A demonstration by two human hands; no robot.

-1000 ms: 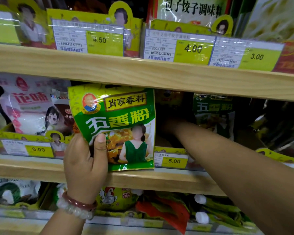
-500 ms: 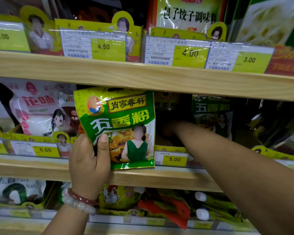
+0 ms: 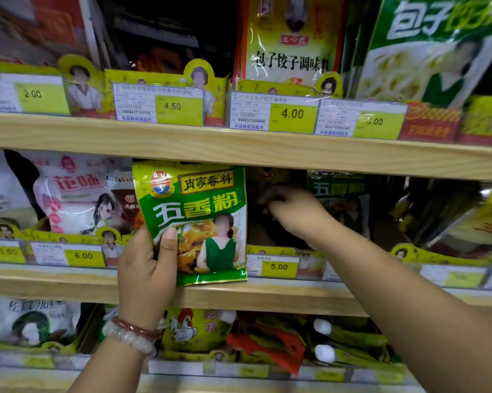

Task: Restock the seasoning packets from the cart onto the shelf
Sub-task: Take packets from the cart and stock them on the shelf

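Head view: my left hand point(image 3: 145, 276) grips a green seasoning packet point(image 3: 195, 222) by its lower left corner, thumb across the front, held upright before the middle shelf point(image 3: 267, 297). My right hand point(image 3: 293, 211) reaches into the dark slot beside it; blur hides whether it holds anything. I judge the packet could snag on the price tag point(image 3: 273, 266) and buckle going in.

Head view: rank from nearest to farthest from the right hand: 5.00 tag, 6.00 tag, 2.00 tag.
From the right hand, inside the middle shelf:
1. 5.00 tag, just below the hand, on the same shelf's front rail.
2. 6.00 tag, same rail, well to the left, past the green packet.
3. 2.00 tag, far left on the upper shelf's rail.
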